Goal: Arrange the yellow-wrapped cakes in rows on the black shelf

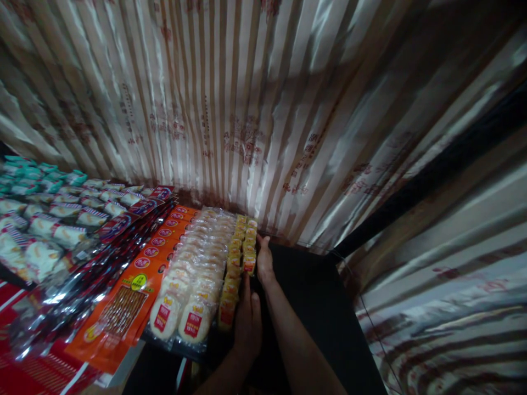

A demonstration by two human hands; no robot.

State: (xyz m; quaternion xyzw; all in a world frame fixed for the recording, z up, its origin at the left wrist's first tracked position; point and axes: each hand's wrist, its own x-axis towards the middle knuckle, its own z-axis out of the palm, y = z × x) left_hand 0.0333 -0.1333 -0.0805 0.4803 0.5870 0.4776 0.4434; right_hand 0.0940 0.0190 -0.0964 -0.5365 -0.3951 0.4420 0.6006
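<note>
Two rows of small yellow-wrapped snack packs (229,299) stand on a black table top (313,307), the right row shorter than the left. My left hand (248,323) lies along the near right side, fingers stretched forward, fingertips at the near end of the shorter row. Against the right side of that shorter row (249,249) rests my right hand (265,262), its thumb raised and its other fingers partly hidden. Neither hand is wrapped round a pack. To the left are two rows of clear-wrapped round white rice crackers (193,315) with red labels.
Orange snack bags (123,307) overlap left of the crackers, then dark red shiny packs (135,216), white packs (61,227) and green packs (37,175). A red basket (37,362) is at lower left. Pleated printed curtain (247,109) hangs behind; a black pole (411,186) slants at right.
</note>
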